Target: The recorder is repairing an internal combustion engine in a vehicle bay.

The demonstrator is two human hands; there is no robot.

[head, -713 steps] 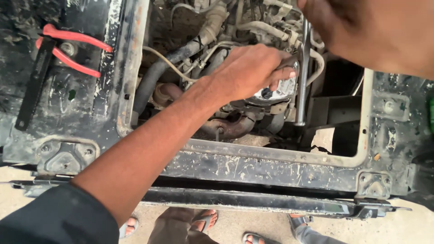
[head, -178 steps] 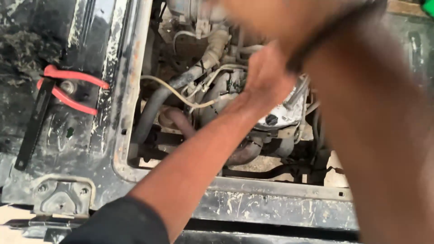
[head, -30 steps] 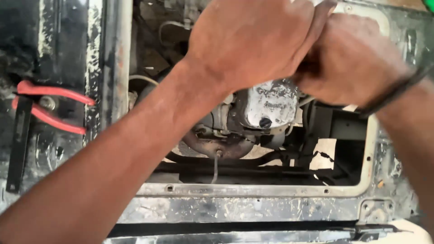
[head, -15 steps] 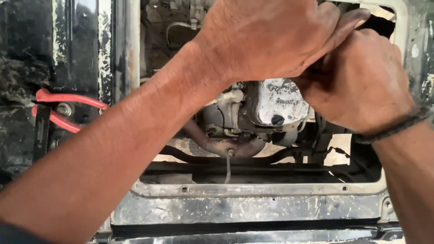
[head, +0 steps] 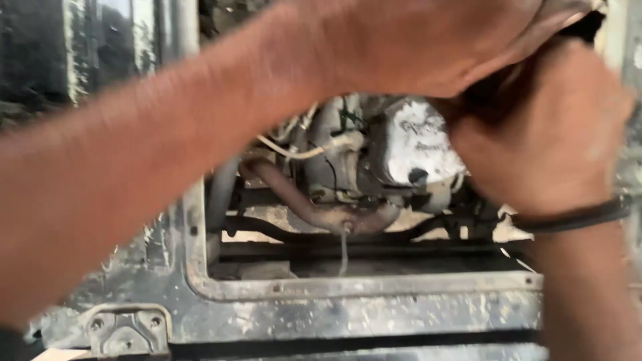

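Note:
My left arm crosses the view from lower left to upper right, and my left hand (head: 435, 40) lies curled over the top of my right hand. My right hand (head: 535, 134), with a black band at the wrist, is closed in a fist just right of the engine's silver cover (head: 411, 144). Both hands press together above the engine bay; whatever is between them is hidden. Below them a rusty curved pipe (head: 301, 200) and a pale hose (head: 301, 150) run across the engine.
A worn, paint-chipped metal frame (head: 361, 301) borders the opening along the bottom and left. A bolted bracket (head: 127, 331) sits at the lower left corner. Sandy ground shows through gaps under the engine.
The view has moved closer and blurred. The red-handled pliers at the left have dropped out of sight. My hands stay clasped together at the upper right.

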